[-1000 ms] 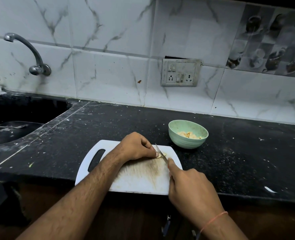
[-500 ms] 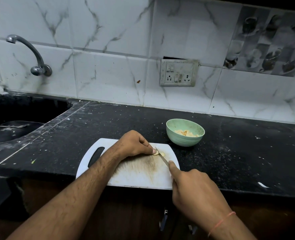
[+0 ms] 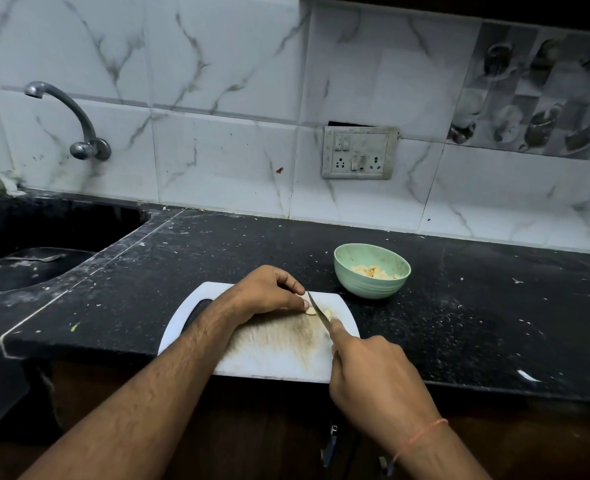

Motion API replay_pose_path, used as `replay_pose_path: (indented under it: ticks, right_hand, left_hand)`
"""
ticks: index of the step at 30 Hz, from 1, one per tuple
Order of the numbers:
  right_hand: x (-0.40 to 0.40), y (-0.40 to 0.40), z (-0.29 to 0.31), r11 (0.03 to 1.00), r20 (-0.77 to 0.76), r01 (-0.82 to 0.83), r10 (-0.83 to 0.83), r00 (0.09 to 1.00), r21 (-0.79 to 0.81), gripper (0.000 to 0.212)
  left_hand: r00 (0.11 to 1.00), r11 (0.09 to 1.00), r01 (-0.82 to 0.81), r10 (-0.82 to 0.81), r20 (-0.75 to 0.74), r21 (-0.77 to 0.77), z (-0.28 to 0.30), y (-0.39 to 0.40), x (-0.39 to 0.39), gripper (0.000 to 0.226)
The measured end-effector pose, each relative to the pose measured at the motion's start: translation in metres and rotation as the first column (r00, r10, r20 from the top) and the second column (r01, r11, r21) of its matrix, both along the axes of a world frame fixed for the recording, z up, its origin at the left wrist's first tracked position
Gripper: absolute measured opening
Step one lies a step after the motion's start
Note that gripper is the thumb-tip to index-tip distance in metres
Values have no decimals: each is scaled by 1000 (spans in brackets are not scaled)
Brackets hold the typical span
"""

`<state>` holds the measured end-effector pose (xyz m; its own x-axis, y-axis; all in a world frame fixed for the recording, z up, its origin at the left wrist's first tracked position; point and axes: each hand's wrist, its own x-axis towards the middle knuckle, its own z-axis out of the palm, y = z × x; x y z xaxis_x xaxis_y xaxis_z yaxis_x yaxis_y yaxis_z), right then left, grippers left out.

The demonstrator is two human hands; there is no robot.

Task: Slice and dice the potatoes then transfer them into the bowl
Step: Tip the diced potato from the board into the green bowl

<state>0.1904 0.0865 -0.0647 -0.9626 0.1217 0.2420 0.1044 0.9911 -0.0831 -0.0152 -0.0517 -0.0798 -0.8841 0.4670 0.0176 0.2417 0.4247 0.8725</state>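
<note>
Compared with a moment ago, the knife (image 3: 318, 312) stands a little differently: its blade now lies across the last small piece of potato (image 3: 310, 310), with a cut bit (image 3: 327, 313) lying free on the right side of the blade, which suggests another slice has just come off. The left hand (image 3: 269, 292) has stayed curled over the piece, its fingertips pinching the potato down right beside the blade. The right hand (image 3: 376, 379) is closed round the knife handle, which it hides, with the forefinger stretched along the back of the blade. This looks like the tail end of the dicing, since only a small piece remains on the cutting board (image 3: 273, 355). The potato itself is pale yellow, small and mostly hidden under the fingers, at the far right part of the board. The green bowl (image 3: 372, 271) stands on the dark counter (image 3: 217, 258) just beyond the board's far right corner and already holds a small heap of pale diced pieces, so the transfer of this last batch seems to be what remains.
</note>
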Motion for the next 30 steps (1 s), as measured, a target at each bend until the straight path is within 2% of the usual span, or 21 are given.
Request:
replay_pose_path:
  ticks: [7, 15, 18, 21, 26, 30]
  right_hand:
    - [-4, -13, 1, 999, 80, 24, -28, 996, 43, 66]
    - [6, -9, 2, 997, 119, -48, 42, 992, 54, 67]
    - [17, 1, 4, 998, 98, -59, 56, 994, 33, 63]
    - [27, 10, 5, 998, 36, -56, 57, 998, -28, 59]
    - [34, 22, 8, 989, -61, -71, 64, 996, -132, 54]
    - [30, 31, 11, 977, -96, -58, 39, 995, -204, 52]
  left_hand:
    - [999, 1000, 0, -1, -41, -18, -6, 1, -4, 33]
    - [996, 999, -17, 14, -84, -42, -9, 3, -7, 34]
    - [995, 998, -17, 11, -100, -55, -10, 3, -9, 31]
    - [991, 996, 48, -56, -121, -71, -9, 3, -9, 23]
    - [965, 965, 177, -209, -161, -193, 1, 2, -6, 22]
    - [945, 941, 177, -244, -218, -290, 6, 5, -2, 24]
